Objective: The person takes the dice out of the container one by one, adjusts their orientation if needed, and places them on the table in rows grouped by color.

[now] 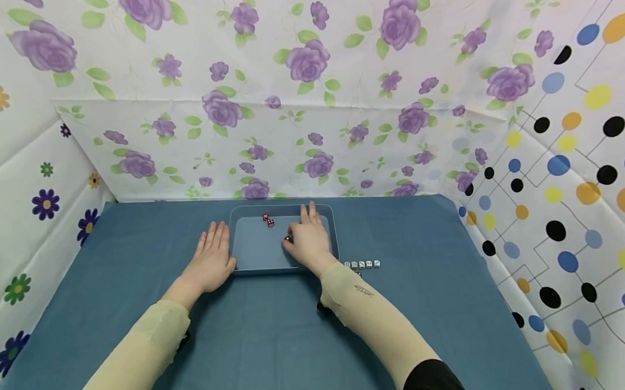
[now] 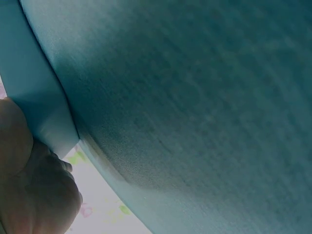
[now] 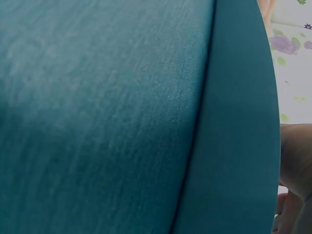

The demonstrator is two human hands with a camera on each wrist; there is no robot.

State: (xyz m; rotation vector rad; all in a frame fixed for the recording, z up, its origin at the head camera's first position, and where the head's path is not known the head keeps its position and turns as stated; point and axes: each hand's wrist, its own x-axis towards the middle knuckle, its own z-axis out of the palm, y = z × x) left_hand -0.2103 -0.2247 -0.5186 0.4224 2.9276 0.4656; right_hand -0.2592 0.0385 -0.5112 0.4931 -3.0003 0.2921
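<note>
A shallow blue-grey tray (image 1: 257, 250) lies on the blue cloth. My left hand (image 1: 213, 257) rests with straight fingers along the tray's left side, its thumb at the near corner. Over the tray's right half, my right hand (image 1: 310, 241) pinches a red die (image 1: 287, 238) between thumb and index finger, its other fingers stretched toward the far rim. Two more red dice (image 1: 270, 223) sit close together near the tray's far side. The left wrist view shows part of the left hand (image 2: 39, 190) beside the tray wall (image 2: 36, 83); the die is hidden in the right wrist view.
Several white dice (image 1: 369, 264) stand in a row just right of the tray, and another is partly hidden by the right forearm. The blue cloth (image 1: 422, 306) covers the table. Patterned sheets (image 1: 268, 144) hang at the back and both sides.
</note>
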